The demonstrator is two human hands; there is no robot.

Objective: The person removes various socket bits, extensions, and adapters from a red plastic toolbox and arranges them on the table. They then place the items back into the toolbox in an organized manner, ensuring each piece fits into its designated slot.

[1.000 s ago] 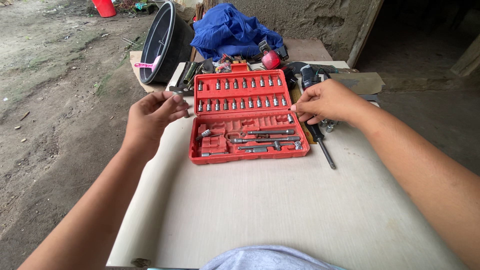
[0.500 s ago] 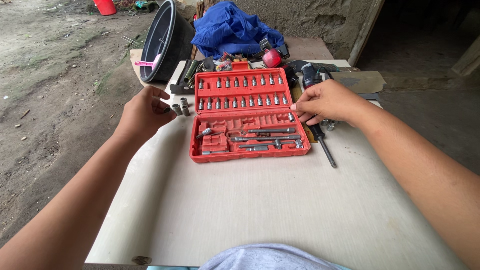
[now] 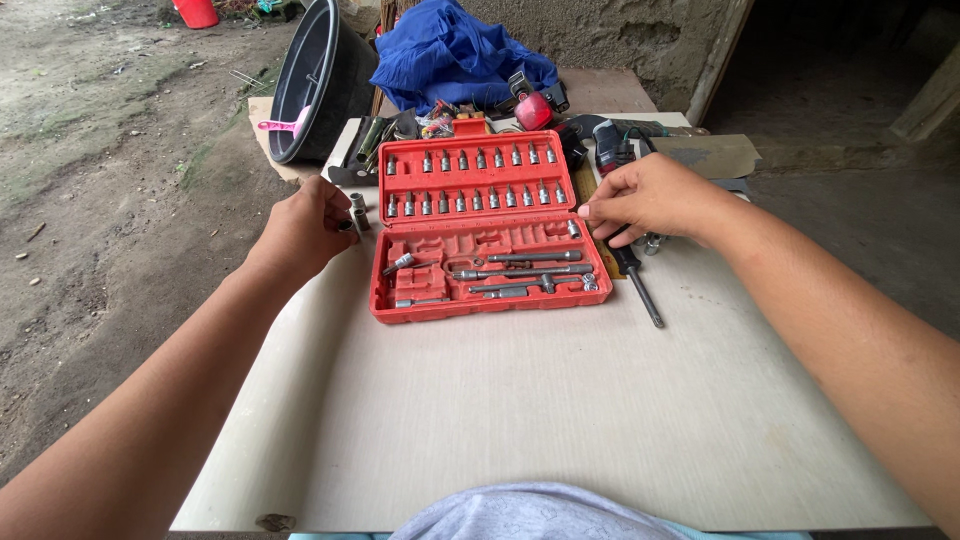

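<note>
At the far left a black tub (image 3: 325, 80) leans by the table (image 3: 560, 420) corner, with a blue cloth (image 3: 455, 50) behind the clutter of tools. The left hand (image 3: 300, 228) is curled loosely at the table's left edge, its fingertips on what looks like a small metal socket (image 3: 357, 208). Just right lies the open red socket case (image 3: 485, 225), with rows of sockets in its lid and bars and an extension in its tray. The right hand (image 3: 650, 198) pinches narrowly at the case's right rim, over a screwdriver (image 3: 638, 280). The near table is bare.
</note>
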